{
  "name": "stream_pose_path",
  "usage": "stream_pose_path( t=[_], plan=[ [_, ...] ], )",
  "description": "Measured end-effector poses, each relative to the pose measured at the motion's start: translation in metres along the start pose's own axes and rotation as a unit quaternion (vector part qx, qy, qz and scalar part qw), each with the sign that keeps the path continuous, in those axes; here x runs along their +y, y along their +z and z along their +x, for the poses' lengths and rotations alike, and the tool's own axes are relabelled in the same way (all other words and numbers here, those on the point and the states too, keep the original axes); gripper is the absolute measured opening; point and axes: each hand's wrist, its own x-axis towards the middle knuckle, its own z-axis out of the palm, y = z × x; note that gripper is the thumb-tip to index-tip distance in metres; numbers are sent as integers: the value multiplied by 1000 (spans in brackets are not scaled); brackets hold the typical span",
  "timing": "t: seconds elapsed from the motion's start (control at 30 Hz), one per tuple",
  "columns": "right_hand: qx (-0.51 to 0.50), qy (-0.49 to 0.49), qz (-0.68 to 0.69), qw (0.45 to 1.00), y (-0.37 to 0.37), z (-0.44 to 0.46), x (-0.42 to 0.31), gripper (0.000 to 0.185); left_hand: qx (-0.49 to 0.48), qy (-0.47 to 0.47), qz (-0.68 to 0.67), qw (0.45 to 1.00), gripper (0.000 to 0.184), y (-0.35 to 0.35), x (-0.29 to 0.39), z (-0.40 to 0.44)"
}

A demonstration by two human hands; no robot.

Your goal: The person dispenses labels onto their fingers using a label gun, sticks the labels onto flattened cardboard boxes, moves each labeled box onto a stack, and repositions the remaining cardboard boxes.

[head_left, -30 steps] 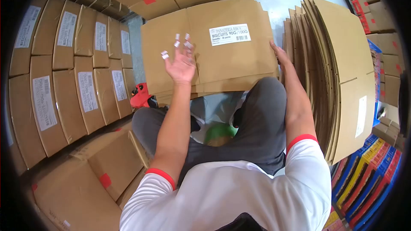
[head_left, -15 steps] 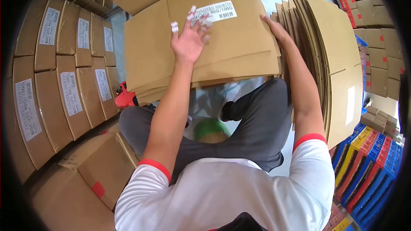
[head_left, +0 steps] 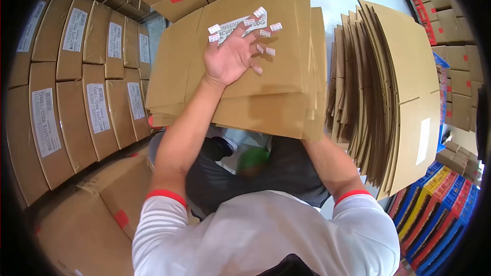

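My left hand (head_left: 230, 59) is palm up with fingers spread, above a flattened cardboard box (head_left: 266, 71). Several small white stickers (head_left: 275, 27) are stuck on its fingertips. Partly behind those fingers is the box's printed biscuit label (head_left: 230, 29). The flat box lies tilted on a stack of others, whose edges (head_left: 316, 61) show at the right. My right forearm (head_left: 335, 166) reaches to the near right corner of the cardboard; the hand itself is hidden beneath it.
To the right, several folded cartons (head_left: 417, 102) lean upright in a row. Labelled closed boxes (head_left: 71, 102) are stacked at the left. Large cartons (head_left: 189, 2) with red tape stand beyond the cardboard. Coloured crates (head_left: 434, 209) are at the lower right.
My right hand has gone from the cardboard's right edge to underneath its near corner. The top sheet has shifted left and turned. My left hand stays spread, its palm turned further up.
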Motion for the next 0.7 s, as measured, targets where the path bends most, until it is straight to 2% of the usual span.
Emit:
stream_pose_path(
  t=[0.03,0.13,0.23,0.37,0.47,0.57,0.7],
  plan=[
    [1,-2,3,1000,2,-2,5,72,-32,-58,21,998,104,3,1,0],
    [-1,-14,14,1000,7,-3,13,71,-33,-47,-22,998,107,23,10,6],
    [-9,-20,28,999,13,-3,21,69,3,-40,29,999,110,57,14,10],
    [-24,-25,38,999,19,-8,28,68,10,-54,43,998,109,69,10,15],
    [-38,-31,49,998,24,-13,31,67,-57,-102,134,984,105,90,10,36],
    [-47,-30,56,997,24,-22,34,65,-51,-113,173,977,102,130,10,44],
    [-64,-34,71,995,19,-50,30,64,-51,-105,204,972,89,190,-14,32]
  ],
)
